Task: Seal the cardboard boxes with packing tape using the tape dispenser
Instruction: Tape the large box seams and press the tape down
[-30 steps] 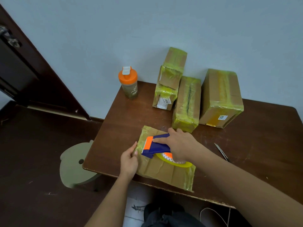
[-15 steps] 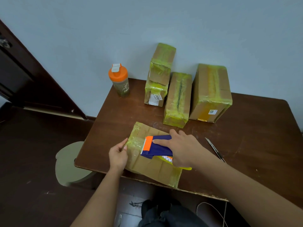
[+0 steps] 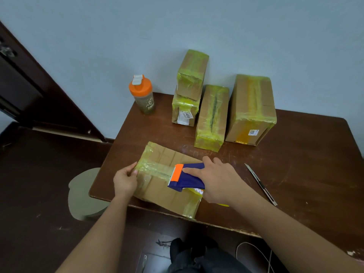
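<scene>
A flat cardboard box [image 3: 157,196] lies at the front left of the brown table [image 3: 295,164], its edges wrapped in yellowish tape. A fresh strip of tape [image 3: 155,170] runs along its top from the left end. My right hand [image 3: 218,182] grips the blue and orange tape dispenser [image 3: 185,177] on top of the box, index finger stretched along it. The yellow tape roll [image 3: 197,192] shows under the hand. My left hand [image 3: 125,180] holds the box's left end, thumb on the tape strip.
Several taped cardboard boxes [image 3: 252,111] stand at the back of the table against the wall, two stacked. An orange-lidded shaker bottle [image 3: 142,95] stands left of them. A utility knife [image 3: 260,183] lies right of my hand. A round stool [image 3: 82,196] sits below the table's left edge.
The dispenser has slid to the right along the box top, leaving a longer strip of tape behind it. My left hand stays at the box's left end.
</scene>
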Demonstrator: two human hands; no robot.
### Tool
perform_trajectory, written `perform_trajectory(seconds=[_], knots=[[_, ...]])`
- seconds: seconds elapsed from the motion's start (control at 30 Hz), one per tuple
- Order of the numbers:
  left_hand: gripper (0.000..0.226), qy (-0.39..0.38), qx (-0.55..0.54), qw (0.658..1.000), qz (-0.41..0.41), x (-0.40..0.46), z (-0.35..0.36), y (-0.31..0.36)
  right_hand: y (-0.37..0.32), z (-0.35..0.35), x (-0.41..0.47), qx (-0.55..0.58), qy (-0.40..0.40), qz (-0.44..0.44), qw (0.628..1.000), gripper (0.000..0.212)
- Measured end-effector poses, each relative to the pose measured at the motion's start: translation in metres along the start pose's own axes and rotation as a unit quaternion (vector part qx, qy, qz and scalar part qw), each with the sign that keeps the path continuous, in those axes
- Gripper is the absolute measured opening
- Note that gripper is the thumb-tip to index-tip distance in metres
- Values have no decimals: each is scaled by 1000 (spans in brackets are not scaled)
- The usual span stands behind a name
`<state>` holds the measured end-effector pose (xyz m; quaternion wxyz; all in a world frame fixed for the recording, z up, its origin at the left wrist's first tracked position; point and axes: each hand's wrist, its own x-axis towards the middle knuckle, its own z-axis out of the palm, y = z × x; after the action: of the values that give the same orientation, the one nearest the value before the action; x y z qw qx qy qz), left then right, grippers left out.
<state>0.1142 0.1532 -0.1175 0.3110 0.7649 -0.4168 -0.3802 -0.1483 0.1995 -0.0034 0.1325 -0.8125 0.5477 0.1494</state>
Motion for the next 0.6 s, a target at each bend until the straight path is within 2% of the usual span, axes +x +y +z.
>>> perform_trajectory(seconds=[0.07, 0.13, 0.2, 0.27, 0.33, 0.4, 0.6], knots=[[38, 29, 46, 998, 10, -5, 1, 2, -1, 0, 1, -1, 1, -1, 1000, 76], [52, 50, 153, 983, 85, -11, 1, 1, -1, 2, 3, 1, 1, -1, 1000, 77], [72, 32, 272, 935, 227, -16, -1, -6, -2, 2, 4, 1, 2, 1, 1000, 78], [90, -41, 332, 893, 301, -21, -3, -14, -3, 3, 4, -3, 3, 1, 1000, 78], [98, -113, 377, 871, 294, -26, -4, -19, -4, 3, 5, -7, 1, 0, 1000, 78], [98, -152, 411, 859, 264, -27, -3, -20, -5, 3, 6, -11, -1, 0, 1000, 79], [96, -160, 428, 861, 224, -26, -4, -13, -2, 1, 12, -19, 8, 1, 1000, 80]])
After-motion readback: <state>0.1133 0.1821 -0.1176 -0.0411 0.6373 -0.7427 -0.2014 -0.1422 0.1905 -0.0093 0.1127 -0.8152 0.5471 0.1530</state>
